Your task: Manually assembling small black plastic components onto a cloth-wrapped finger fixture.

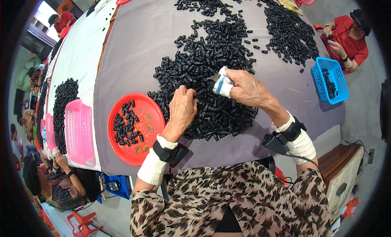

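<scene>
A large heap of small black cylindrical plastic parts (pixel 220 45) spreads over the grey-covered table in front of me. My left hand (pixel 183 108) is over the near side of the heap, thumb and fingers pinched on a small black part that is mostly hidden by the fingertips. Just to its right, my right hand (pixel 246 88) grips a small blade-like tool (pixel 222 85) wrapped in white cloth with a blue stripe. The tool's dark pointed tip faces my left hand. A red round plate (pixel 155 145) beside my left wrist holds several black parts and colored printed patterns.
At the right table edge stands a blue basket (pixel 345 90) with black parts, near a person in red (pixel 356 45). A pink basket (pixel 79 133) and another black heap (pixel 65 98) lie left, by another person's hands (pixel 62 161). More parts (pixel 289 31) lie at far right.
</scene>
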Demonstrator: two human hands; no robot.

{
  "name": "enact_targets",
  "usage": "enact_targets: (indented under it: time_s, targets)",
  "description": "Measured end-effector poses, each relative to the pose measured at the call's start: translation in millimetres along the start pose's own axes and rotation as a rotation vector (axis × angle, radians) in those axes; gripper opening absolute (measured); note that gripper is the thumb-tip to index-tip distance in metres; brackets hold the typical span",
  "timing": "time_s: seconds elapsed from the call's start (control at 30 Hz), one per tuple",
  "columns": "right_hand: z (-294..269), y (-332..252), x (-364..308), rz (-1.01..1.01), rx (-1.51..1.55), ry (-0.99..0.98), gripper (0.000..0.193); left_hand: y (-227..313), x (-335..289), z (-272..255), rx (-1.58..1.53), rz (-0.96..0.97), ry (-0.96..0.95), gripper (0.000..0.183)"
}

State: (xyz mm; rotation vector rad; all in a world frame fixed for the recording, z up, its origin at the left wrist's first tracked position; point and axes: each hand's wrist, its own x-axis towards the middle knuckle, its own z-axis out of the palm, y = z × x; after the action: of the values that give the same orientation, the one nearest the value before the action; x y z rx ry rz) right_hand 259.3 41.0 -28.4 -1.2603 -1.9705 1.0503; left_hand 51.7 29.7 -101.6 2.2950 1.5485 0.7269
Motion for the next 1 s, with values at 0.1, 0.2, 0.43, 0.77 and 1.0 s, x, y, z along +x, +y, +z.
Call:
enact_targets:
  time_s: [0.1,0.2,0.43,0.77,1.0]
  targets:
    - [6,-3,3,-0.013,0.014,-0.033,0.016,-4,0,0,0.003,0.025,0.014,0.015]
    - [13,-11,4,0.025,0.074,-0.045,0.014,-13,-3,-15,-0.282,-0.050,0.070,0.017]
    - [22,-57,14,-0.144,0.235,-0.076,0.021,23,-10,-109,-1.051,-0.260,0.070,0.007]
    - [32,-101,15,-0.147,0.277,-0.024,0.018,29,-16,-120,-1.642,-0.219,0.177,0.020]
    - [35,-104,15,-0.296,0.257,0.083,0.020,34,-11,-134,-1.674,-0.125,0.200,0.018]
